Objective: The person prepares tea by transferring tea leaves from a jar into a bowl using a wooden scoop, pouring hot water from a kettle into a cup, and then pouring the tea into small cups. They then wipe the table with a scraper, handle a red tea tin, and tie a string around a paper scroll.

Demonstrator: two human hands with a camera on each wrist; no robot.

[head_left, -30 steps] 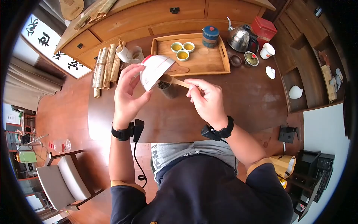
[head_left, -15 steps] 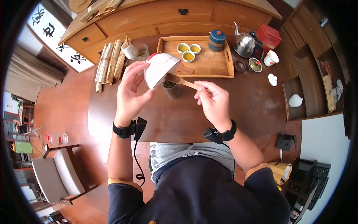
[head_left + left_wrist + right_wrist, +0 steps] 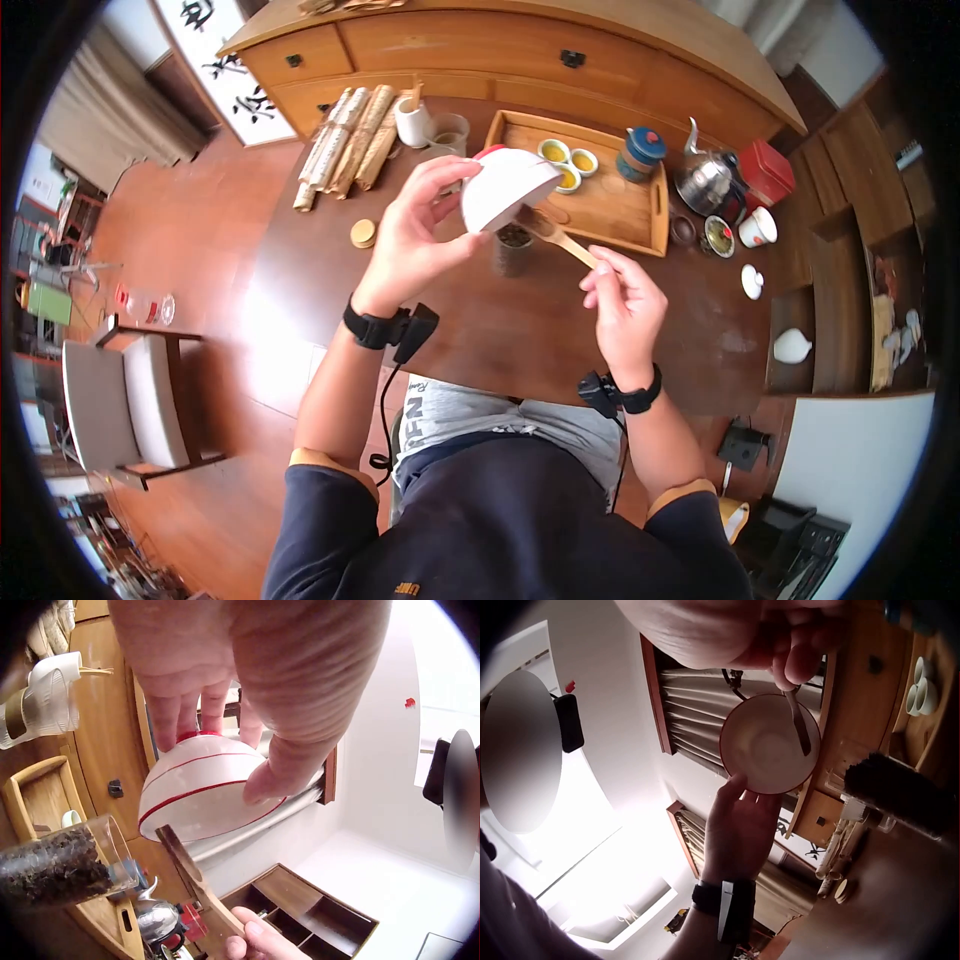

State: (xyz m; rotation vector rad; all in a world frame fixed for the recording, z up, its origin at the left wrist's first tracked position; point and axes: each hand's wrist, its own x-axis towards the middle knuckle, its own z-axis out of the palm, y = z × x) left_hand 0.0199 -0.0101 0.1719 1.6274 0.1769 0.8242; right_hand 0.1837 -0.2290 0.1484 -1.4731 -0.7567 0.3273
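My left hand (image 3: 418, 238) grips a white bowl (image 3: 508, 190) with a red rim and foot, thumb at the rim and fingers round the base. The bowl is tipped on its side, mouth toward the right, above a clear glass jar (image 3: 511, 262). Dark dried tea leaves (image 3: 56, 864) fill much of the jar in the left wrist view. Between thumb and fingers, my right hand (image 3: 628, 308) pinches the handle of a wooden tea scoop (image 3: 570, 245). The scoop's tip lies at the bowl's lower rim. In the right wrist view the bowl's white inside (image 3: 761, 746) shows.
Behind the jar stands a wooden tray (image 3: 610, 222) with three small cups of yellow tea and a blue canister (image 3: 641, 155). A steel kettle (image 3: 708, 182), red tin (image 3: 766, 172) and lidded bowl (image 3: 718, 236) are at right. Scrolls (image 3: 345, 140) and a gold lid (image 3: 363, 234) lie left.
The head view has turned, so the scene sits further right, and the gold lid now shows. Bowl and scoop stay together over the jar, both hands keeping their hold.
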